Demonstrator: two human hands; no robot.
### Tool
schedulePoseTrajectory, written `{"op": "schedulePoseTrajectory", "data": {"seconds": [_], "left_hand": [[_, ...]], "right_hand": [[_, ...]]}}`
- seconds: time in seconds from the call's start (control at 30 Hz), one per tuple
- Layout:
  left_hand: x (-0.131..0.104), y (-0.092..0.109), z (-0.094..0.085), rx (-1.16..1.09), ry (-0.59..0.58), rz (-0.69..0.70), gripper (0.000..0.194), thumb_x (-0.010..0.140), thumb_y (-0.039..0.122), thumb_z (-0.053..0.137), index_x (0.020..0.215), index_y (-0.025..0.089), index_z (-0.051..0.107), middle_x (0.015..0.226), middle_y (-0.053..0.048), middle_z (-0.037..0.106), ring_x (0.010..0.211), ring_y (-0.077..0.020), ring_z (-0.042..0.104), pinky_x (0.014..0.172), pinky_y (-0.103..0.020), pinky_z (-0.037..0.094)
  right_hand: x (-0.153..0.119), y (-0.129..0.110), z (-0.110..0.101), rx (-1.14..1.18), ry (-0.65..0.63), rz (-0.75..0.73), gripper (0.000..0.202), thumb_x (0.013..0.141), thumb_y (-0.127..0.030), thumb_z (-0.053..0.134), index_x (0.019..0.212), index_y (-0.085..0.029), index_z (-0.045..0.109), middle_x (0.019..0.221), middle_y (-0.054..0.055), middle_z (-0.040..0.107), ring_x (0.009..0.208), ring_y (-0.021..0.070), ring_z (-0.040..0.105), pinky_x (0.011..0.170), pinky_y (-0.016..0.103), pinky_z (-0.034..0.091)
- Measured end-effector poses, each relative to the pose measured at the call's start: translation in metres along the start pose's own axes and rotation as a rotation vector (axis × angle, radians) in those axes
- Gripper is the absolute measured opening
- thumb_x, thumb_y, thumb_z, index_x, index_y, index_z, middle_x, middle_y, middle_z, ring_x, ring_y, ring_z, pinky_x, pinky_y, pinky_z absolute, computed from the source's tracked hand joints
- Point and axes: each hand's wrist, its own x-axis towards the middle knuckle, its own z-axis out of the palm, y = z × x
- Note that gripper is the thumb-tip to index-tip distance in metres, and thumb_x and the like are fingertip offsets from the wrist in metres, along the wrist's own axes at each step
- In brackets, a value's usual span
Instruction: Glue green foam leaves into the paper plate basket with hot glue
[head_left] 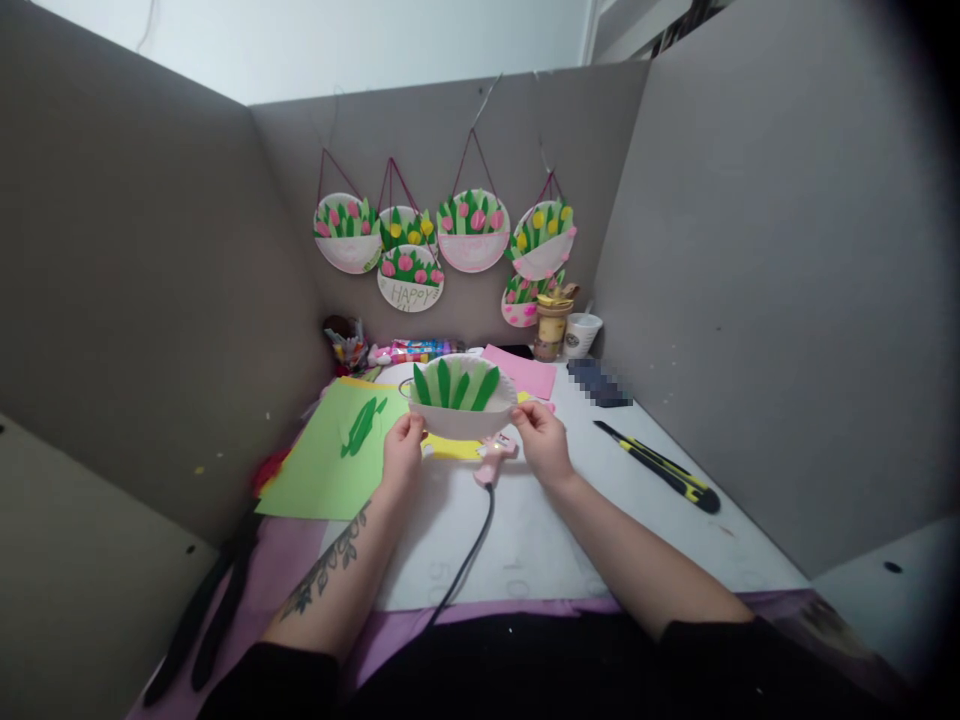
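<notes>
Here, the left hand (405, 443) and right hand (541, 437) are pinching the plate (469, 421) by opposite edges, holding it above the tabletop (559, 545) with its leaves (444, 384) pointing up. Holding well probably means pressing lightly and evenly, so the rim isn't buckling, and leaving the leaves untouched. The glue gun (496, 460) is lying nearby, so keeping fingers clear of it seems wise.

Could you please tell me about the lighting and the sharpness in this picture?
All in the head view: the left partition looks dimmer than the right partition; the upper right corner fades to black; a dark object is pixelated; the held plate shows fairly clear edges.
</notes>
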Motion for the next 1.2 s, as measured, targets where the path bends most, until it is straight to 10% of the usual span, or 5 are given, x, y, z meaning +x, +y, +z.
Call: {"op": "schedulePoseTrajectory", "data": {"seconds": [0.27,0.57,1.2], "left_hand": [[-0.005,0.013,-0.002,0.015,0.012,0.204,0.037,0.078,0.053,0.067,0.087,0.017,0.071,0.081,-0.004,0.068,0.088,-0.0206,0.060,0.083,-0.029,0.047],[-0.005,0.010,-0.003,0.011,-0.004,0.218,0.034,0.078,0.047,0.067,0.093,0.017,0.073,0.094,-0.006,0.072,0.092,-0.0222,0.062,0.088,-0.031,0.046],[-0.006,0.013,0.003,0.165,-0.085,0.013,0.021,0.072,0.038,0.068,0.068,0.017,0.065,0.065,0.001,0.058,0.062,-0.0139,0.048,0.058,-0.023,0.035]], "right_hand": [[-0.005,-0.010,-0.013,-0.101,0.047,-0.367,0.021,0.089,-0.042,0.058,0.082,-0.025,0.066,0.082,0.004,0.067,0.080,0.0208,0.061,0.080,0.036,0.048],[-0.007,-0.013,-0.018,-0.148,0.036,-0.409,0.020,0.090,-0.043,0.057,0.085,-0.028,0.069,0.085,0.005,0.070,0.084,0.0233,0.064,0.085,0.040,0.050],[0.013,-0.003,-0.012,0.103,-0.006,0.100,0.032,0.078,-0.050,0.065,0.076,-0.018,0.061,0.056,-0.005,0.053,0.051,0.0116,0.047,0.052,0.024,0.041]]}}
